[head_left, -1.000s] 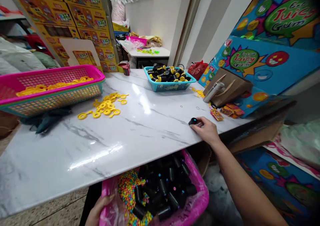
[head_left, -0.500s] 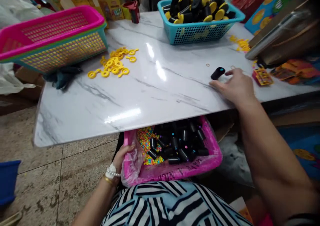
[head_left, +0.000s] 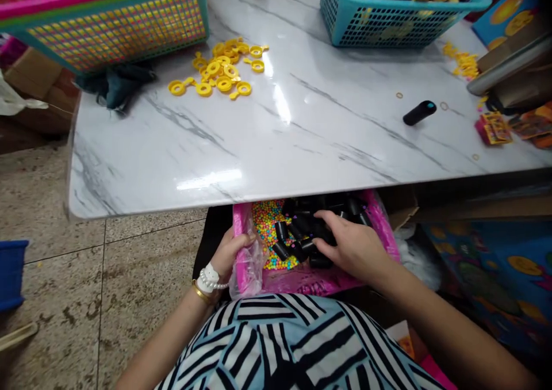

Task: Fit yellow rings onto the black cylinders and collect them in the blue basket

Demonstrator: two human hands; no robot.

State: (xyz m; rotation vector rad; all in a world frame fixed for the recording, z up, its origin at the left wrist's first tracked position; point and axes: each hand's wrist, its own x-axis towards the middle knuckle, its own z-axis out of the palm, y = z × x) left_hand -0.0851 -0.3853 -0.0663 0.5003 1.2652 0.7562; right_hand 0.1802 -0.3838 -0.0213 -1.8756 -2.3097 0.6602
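Observation:
A pink basket (head_left: 245,275) lined with clear plastic sits on my lap, partly under the table edge. Small multicoloured beads (head_left: 269,220) and many black cylindrical bottles (head_left: 281,250) lie inside it. My left hand (head_left: 230,252) grips the basket's left rim, thumb over the plastic. Over the bottles, my right hand (head_left: 349,243) reaches in with thumb and forefinger apart around a black bottle; no firm hold on it shows, and its other fingers are partly hidden. A single black bottle (head_left: 419,113) with a blue dot on its end stands on the marble-patterned table (head_left: 302,160).
Yellow ring caps (head_left: 224,76) lie in a pile at the table's left-centre. Stacked pink and teal baskets (head_left: 129,27) stand behind them. A blue basket (head_left: 401,25) holds black bottles with yellow caps. Rubber bands (head_left: 444,106) and small packets (head_left: 494,128) lie at right.
My right hand has left the bottle on the table and come down into the pink basket. My left hand keeps its grip on the rim. The view has tilted downward.

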